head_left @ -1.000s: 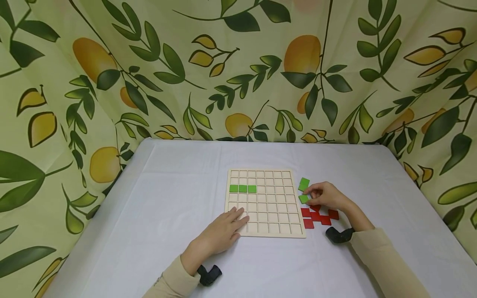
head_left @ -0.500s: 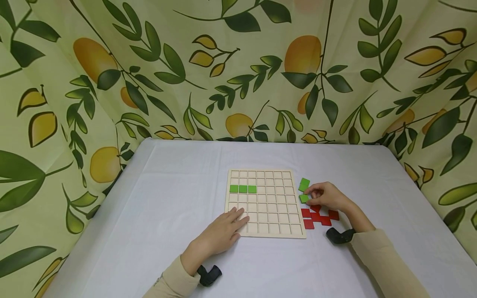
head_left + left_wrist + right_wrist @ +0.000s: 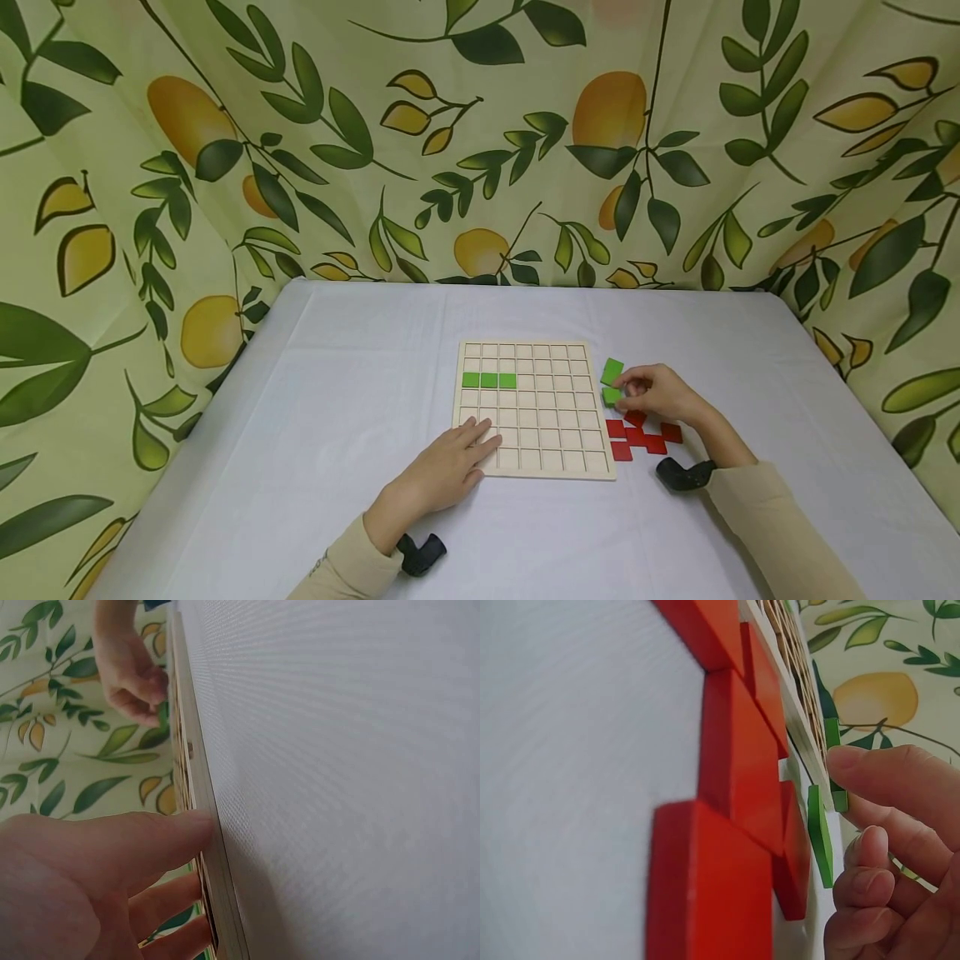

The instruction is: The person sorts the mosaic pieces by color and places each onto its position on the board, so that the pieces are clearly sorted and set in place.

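My left hand (image 3: 444, 467) lies with extended, spread fingers over the lower left corner of a pale wooden grid board (image 3: 551, 417). In the left wrist view its thumb (image 3: 169, 838) reaches the board's side edge. Three green square tiles sit side by side in the board's second row, among them the middle tile (image 3: 489, 380). To the right of the board, my right hand (image 3: 660, 395) pinches a green tile (image 3: 833, 733) between thumb and index finger, the other fingers curled in. Another green tile (image 3: 612, 371) lies just beyond the fingertips.
Several red square tiles (image 3: 635, 437) lie clustered beside the board's right edge, below my right hand. A white cloth (image 3: 345, 375) covers the table. Leaf-and-fruit patterned curtain (image 3: 480, 167) hangs behind and at both sides. Black wrist mounts (image 3: 422, 555) sit under the sleeves.
The green tile in my right hand has shifted slightly away from me, and the right hand has risen a little. My left hand and the board have kept their place.
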Tool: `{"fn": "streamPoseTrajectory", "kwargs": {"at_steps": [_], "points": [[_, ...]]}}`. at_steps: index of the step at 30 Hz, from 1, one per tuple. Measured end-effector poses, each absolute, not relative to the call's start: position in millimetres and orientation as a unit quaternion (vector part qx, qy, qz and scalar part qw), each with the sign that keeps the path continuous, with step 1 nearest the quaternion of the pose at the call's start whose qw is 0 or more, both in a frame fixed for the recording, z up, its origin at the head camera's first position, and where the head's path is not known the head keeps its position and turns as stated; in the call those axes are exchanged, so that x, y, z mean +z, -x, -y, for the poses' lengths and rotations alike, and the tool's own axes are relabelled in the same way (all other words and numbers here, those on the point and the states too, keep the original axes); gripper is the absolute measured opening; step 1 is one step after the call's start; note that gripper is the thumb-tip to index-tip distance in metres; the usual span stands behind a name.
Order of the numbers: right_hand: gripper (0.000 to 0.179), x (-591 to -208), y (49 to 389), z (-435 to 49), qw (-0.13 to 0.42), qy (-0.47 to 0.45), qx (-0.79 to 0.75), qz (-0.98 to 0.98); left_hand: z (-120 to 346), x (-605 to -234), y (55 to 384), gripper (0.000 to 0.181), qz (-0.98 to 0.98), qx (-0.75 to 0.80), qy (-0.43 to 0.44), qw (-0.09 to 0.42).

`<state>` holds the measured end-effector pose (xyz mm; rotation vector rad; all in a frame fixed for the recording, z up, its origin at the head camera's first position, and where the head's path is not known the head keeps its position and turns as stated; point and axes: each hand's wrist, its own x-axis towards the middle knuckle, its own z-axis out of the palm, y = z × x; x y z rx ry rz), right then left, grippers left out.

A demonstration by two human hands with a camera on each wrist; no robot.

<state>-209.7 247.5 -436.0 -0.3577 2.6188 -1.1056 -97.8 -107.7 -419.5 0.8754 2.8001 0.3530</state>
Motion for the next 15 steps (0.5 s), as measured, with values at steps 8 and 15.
{"fn": "streamPoseTrajectory", "kwargs": {"at_steps": [8,15], "points": [[0.03,-434.5,210.2,-245.0,0.133,0.129,-0.386,-0.904,108.1,-420.1,97.6,0.048,-0.943,0.124,-0.294,0.094],[0.029,-433.0,210.9,-241.1,0.123,0.133,-0.382,-0.906,108.1,-420.2,97.5,0.047,-0.944,0.124,-0.291,0.097]]}}
